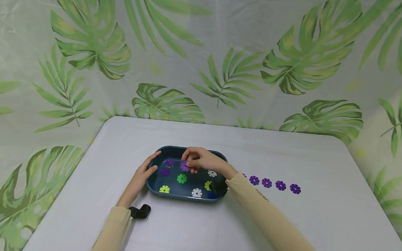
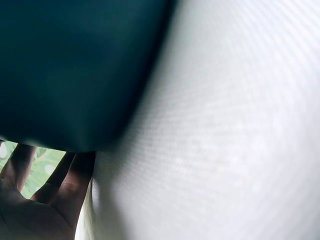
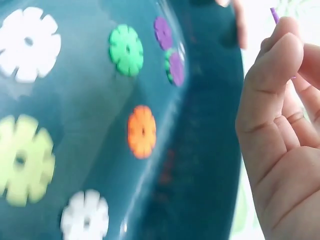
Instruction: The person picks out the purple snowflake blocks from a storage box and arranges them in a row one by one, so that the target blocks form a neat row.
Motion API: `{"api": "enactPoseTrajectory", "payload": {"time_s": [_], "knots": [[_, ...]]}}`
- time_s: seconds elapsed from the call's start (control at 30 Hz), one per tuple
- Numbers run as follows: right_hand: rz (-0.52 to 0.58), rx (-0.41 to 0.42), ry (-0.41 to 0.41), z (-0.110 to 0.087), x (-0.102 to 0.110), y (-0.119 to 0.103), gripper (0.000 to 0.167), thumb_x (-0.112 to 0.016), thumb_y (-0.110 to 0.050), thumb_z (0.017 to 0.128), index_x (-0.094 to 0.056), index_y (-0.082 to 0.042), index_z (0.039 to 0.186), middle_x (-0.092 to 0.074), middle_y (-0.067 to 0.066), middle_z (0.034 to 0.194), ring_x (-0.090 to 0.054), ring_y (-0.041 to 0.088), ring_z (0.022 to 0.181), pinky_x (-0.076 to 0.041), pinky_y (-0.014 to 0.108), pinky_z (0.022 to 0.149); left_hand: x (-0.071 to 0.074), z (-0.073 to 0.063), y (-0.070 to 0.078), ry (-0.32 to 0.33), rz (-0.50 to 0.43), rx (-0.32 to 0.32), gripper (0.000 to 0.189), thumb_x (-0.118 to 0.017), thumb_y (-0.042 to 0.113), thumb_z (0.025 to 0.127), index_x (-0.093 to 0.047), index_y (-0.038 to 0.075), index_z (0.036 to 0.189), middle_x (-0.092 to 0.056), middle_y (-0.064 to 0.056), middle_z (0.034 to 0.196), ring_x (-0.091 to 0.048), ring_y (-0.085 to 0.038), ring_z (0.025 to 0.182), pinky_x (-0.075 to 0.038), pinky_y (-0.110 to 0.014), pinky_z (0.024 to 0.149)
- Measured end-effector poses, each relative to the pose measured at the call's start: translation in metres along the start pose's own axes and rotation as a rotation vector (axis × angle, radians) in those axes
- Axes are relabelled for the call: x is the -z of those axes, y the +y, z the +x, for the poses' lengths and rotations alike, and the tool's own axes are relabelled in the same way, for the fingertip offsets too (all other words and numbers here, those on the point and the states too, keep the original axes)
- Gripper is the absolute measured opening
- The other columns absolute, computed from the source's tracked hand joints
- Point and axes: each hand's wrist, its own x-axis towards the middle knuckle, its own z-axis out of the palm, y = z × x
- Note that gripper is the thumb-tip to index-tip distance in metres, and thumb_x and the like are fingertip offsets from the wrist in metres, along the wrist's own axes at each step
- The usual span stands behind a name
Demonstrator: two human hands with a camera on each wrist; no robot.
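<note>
Over the tray, my right hand (image 1: 204, 160) pinches a purple notched disc (image 1: 184, 166) between thumb and fingertips. In the right wrist view the disc is seen nearly edge-on, mostly hidden by the thumb. My left hand (image 1: 139, 179) rests against the left end of the dark teal tray (image 1: 182, 197), fingers fairly straight along its rim. Inside lie two more purple discs (image 1: 169, 163), a green disc (image 1: 182, 178), yellow discs (image 1: 164, 189), white discs (image 1: 197, 193) and an orange disc (image 3: 142, 132). The orange one is hidden in the head view.
On the white-covered table (image 1: 180, 231), several purple discs (image 1: 266, 183) lie in a row right of the tray; the row's left end is partly behind the right sleeve (image 1: 265, 210). A leaf-patterned cloth (image 1: 225, 73) hangs behind. Each wrist carries a black camera.
</note>
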Motion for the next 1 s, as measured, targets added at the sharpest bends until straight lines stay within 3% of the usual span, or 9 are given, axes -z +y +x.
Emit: {"api": "enactPoseTrajectory", "payload": {"time_s": [0.2,0.33,0.43,0.7,1.0], "knots": [[0.021,-0.02,0.083,-0.036,0.03,0.01,0.019,-0.054,-0.002,0.095,-0.056,0.007,0.111,-0.057,0.011,0.081,-0.058,0.019,0.066,-0.054,0.042,0.064,-0.001,-0.002,0.006,-0.006,-0.018,0.008,0.047,-0.045,0.016,0.102,-0.038,0.021,0.148,-0.026,-0.002,0.155,-0.014,-0.022,0.143,-0.008,-0.05,0.114],[0.02,-0.075,0.176,-0.068,0.05,0.019,0.021,-0.055,-0.007,0.096,-0.057,0.004,0.113,-0.057,0.012,0.085,-0.057,0.02,0.067,-0.054,0.038,0.065,-0.002,-0.008,0.023,-0.02,-0.036,0.021,0.048,-0.044,0.013,0.102,-0.035,0.014,0.149,-0.023,-0.008,0.156,-0.012,-0.026,0.144,-0.007,-0.052,0.114],[0.019,-0.116,0.252,-0.094,0.066,0.032,0.021,-0.056,-0.01,0.096,-0.057,0.001,0.114,-0.057,0.014,0.088,-0.058,0.021,0.07,-0.054,0.042,0.069,-0.003,-0.011,0.032,-0.025,-0.028,0.028,0.049,-0.044,0.012,0.102,-0.033,0.011,0.149,-0.022,-0.01,0.156,-0.012,-0.028,0.144,-0.008,-0.052,0.114],[0.048,-0.199,0.406,-0.174,0.106,0.076,0.029,-0.055,-0.014,0.098,-0.051,0.007,0.119,-0.056,0.013,0.086,-0.055,0.02,0.072,-0.053,0.037,0.069,-0.003,-0.012,0.034,-0.026,-0.001,0.037,0.049,-0.044,0.013,0.102,-0.033,0.012,0.15,-0.023,-0.009,0.156,-0.012,-0.027,0.144,-0.008,-0.051,0.114],[0.048,-0.269,0.548,-0.264,0.13,0.113,0.035,-0.05,-0.014,0.1,-0.045,0.016,0.119,-0.055,0.008,0.085,-0.056,0.015,0.068,-0.053,0.03,0.063,-0.003,-0.012,0.035,-0.026,0.003,0.032,0.05,-0.045,0.018,0.102,-0.033,0.012,0.15,-0.023,-0.008,0.156,-0.012,-0.027,0.143,-0.009,-0.053,0.114]]}}
